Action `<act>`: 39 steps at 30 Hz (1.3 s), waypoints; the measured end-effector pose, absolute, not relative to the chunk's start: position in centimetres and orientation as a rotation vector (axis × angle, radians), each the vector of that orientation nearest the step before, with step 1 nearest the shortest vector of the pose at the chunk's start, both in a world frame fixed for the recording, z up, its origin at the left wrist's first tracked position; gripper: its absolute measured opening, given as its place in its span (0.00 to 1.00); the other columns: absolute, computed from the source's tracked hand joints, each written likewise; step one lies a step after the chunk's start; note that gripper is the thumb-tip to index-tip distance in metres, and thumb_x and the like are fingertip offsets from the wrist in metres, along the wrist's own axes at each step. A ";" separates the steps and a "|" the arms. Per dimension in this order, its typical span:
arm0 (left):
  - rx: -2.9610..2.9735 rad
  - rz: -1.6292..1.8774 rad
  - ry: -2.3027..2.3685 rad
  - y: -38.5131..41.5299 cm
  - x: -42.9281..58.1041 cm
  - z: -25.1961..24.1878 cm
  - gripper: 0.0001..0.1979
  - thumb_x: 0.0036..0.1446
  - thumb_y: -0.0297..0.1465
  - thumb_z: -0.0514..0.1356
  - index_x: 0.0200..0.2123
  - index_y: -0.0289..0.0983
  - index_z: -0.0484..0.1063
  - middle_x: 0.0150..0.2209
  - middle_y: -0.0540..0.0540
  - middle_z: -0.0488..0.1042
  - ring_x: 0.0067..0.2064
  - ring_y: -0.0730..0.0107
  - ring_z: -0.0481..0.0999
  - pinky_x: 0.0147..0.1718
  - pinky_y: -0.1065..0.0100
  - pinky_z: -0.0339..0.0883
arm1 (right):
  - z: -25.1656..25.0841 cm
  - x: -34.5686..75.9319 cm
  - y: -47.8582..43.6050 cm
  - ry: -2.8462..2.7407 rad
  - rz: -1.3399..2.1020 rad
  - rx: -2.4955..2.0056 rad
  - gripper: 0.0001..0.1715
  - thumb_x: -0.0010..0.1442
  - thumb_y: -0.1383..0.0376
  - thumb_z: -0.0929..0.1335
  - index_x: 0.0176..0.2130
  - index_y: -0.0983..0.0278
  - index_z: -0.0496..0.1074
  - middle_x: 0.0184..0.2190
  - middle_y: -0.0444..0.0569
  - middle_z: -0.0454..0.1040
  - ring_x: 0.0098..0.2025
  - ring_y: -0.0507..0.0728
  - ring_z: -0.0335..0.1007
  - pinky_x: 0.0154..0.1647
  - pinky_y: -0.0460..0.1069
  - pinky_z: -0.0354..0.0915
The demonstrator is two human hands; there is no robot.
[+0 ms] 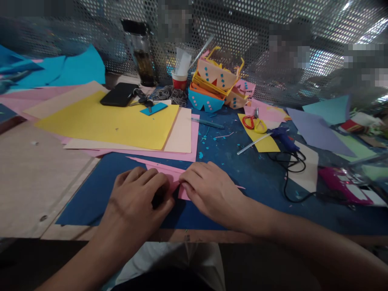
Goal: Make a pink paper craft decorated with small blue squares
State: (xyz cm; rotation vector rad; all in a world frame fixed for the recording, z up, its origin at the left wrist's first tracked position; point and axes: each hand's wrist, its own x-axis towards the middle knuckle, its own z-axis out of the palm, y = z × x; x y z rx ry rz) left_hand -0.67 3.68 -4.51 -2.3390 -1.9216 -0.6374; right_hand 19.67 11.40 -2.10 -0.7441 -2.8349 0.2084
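A small pink paper piece [173, 176] lies on a dark blue sheet [91, 198] near the table's front edge. My left hand [138, 198] rests on its left part with fingers curled and pressed down on it. My right hand [209, 190] presses its right part, fingertips together at the paper's edge. Most of the pink piece is hidden under the two hands; a thin pointed strip of it sticks out to the upper left.
A yellow sheet [112, 121] lies on stacked peach and pink sheets at the left, with a black phone [119, 95] and keys. Paper baskets [212, 87], a red cup [179, 81], a bottle [142, 54], scissors [254, 123] and a blue glue gun [285, 139] with cable lie behind.
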 end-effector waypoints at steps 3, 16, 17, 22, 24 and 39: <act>-2.335 -0.622 -1.924 3.7 -0.7 -4.5 0.07 0.66 0.31 0.57 0.33 0.44 0.68 0.32 0.47 0.75 0.41 0.50 0.73 0.45 0.50 0.60 | -2.1 19.7 11.4 -2.844 0.216 -0.757 0.11 0.77 0.70 0.64 0.51 0.67 0.76 0.48 0.56 0.80 0.50 0.61 0.74 0.49 0.56 0.62; -2.348 -0.637 -1.909 3.6 -0.7 -4.6 0.06 0.66 0.31 0.57 0.34 0.44 0.68 0.33 0.47 0.75 0.41 0.50 0.72 0.45 0.50 0.60 | -2.0 19.9 11.5 -2.829 0.220 -0.710 0.09 0.76 0.70 0.66 0.49 0.65 0.77 0.46 0.54 0.80 0.48 0.60 0.73 0.47 0.55 0.61; -2.348 -0.643 -1.907 3.6 -0.7 -4.6 0.06 0.66 0.30 0.57 0.34 0.44 0.68 0.33 0.47 0.75 0.41 0.50 0.72 0.44 0.50 0.60 | -2.0 19.9 11.5 -2.826 0.219 -0.706 0.09 0.76 0.70 0.66 0.49 0.65 0.77 0.46 0.54 0.80 0.47 0.60 0.73 0.46 0.54 0.60; -2.345 -0.633 -1.912 3.6 -0.8 -4.7 0.05 0.65 0.30 0.57 0.34 0.44 0.68 0.33 0.47 0.74 0.41 0.49 0.72 0.45 0.50 0.60 | -1.9 19.9 11.5 -2.835 0.232 -0.700 0.10 0.76 0.70 0.65 0.49 0.66 0.77 0.46 0.54 0.79 0.48 0.60 0.73 0.47 0.55 0.60; -2.344 -0.622 -1.913 3.6 -0.8 -4.7 0.05 0.66 0.31 0.57 0.35 0.44 0.68 0.33 0.46 0.74 0.41 0.48 0.72 0.45 0.50 0.60 | -1.9 19.9 11.5 -2.840 0.241 -0.707 0.10 0.76 0.70 0.65 0.49 0.66 0.77 0.46 0.55 0.80 0.48 0.60 0.73 0.47 0.55 0.60; -2.331 -0.624 -1.926 3.5 -0.7 -4.7 0.07 0.66 0.30 0.57 0.33 0.43 0.66 0.32 0.47 0.73 0.41 0.51 0.72 0.45 0.51 0.60 | -2.0 20.2 11.5 -2.824 0.212 -0.665 0.09 0.77 0.69 0.66 0.47 0.66 0.77 0.44 0.54 0.80 0.47 0.60 0.73 0.45 0.54 0.58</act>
